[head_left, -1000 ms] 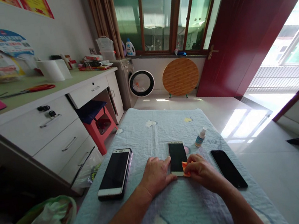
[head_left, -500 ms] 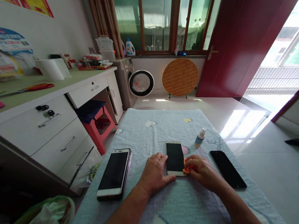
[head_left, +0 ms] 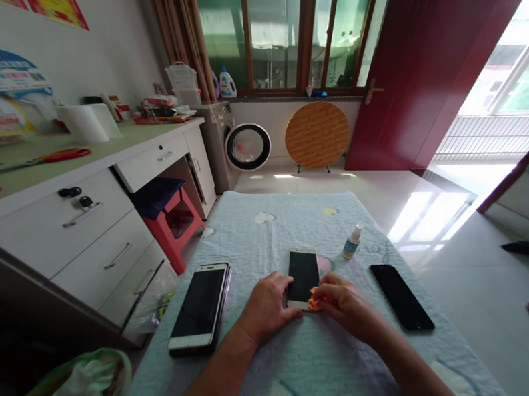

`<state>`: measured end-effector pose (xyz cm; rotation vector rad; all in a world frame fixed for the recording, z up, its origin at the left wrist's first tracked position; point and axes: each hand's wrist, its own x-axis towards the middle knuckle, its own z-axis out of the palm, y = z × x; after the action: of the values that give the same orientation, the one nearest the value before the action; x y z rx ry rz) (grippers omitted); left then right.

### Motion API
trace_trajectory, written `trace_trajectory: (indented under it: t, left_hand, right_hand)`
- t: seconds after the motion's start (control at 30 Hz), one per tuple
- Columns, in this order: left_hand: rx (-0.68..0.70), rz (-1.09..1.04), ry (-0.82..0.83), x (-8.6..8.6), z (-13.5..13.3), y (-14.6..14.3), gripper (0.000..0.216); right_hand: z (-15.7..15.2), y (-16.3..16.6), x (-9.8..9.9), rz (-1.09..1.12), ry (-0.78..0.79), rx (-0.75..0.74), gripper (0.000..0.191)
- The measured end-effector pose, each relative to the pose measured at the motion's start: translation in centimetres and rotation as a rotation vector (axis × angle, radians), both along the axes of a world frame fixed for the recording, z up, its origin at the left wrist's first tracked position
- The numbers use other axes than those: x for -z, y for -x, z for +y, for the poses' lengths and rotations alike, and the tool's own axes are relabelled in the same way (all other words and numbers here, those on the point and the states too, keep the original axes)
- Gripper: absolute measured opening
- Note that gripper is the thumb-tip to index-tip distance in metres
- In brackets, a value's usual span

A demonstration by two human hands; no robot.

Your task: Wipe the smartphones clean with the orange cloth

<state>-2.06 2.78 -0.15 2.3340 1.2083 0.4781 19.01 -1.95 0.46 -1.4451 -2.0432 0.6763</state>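
A white-framed smartphone (head_left: 303,271) with a dark screen lies face up on the light blue cloth cover (head_left: 290,204). My left hand (head_left: 268,307) grips it along its left side, fingertips at the edge and thumb by the lower corner. An orange cloth (head_left: 314,298) is bunched in the fingers of my right hand (head_left: 347,302), pressed on the phone's lower right part. Left of my hands, a larger white phone (head_left: 200,307) rests on top of something dark and phone-shaped. To the right lie a black phone (head_left: 401,297) and a small spray bottle (head_left: 352,242), which stands upright.
A desk with drawers (head_left: 93,237) runs along the left, a red stool (head_left: 176,230) partly under it. At lower left stands a green waste basket (head_left: 127,369). Ahead are a washing machine with its door open (head_left: 248,146) and a round wooden tabletop (head_left: 317,135).
My right hand has moved the orange cloth left, from the phone's right edge onto its lower face. My left hand still holds the phone's left side. The view has shifted slightly.
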Motion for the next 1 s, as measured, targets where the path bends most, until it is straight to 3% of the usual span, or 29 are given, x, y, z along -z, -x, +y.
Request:
trace_trajectory:
  t: [0.23, 0.4, 0.53, 1.0]
  left_hand:
    - [0.063, -0.015, -0.002, 0.2, 0.2, 0.3, 0.046]
    - [0.132, -0.07, 0.02, 0.3, 0.3, 0.4, 0.025]
    - [0.116, -0.081, 0.046, 0.1, 0.3, 0.3, 0.021]
    - [0.116, 0.15, -0.242, -0.5, -0.8, -0.5, 0.03]
  right_hand:
    - [0.7, 1.9, 0.4, -0.083, -0.046, -0.044, 0.017]
    - [1.4, 4.3, 0.4, -0.138, -0.083, -0.053, 0.015]
    - [1.7, 5.2, 0.8, -0.13, -0.131, -0.039, 0.015]
    - [0.2, -0.7, -0.6, -0.193, 0.024, 0.009, 0.015]
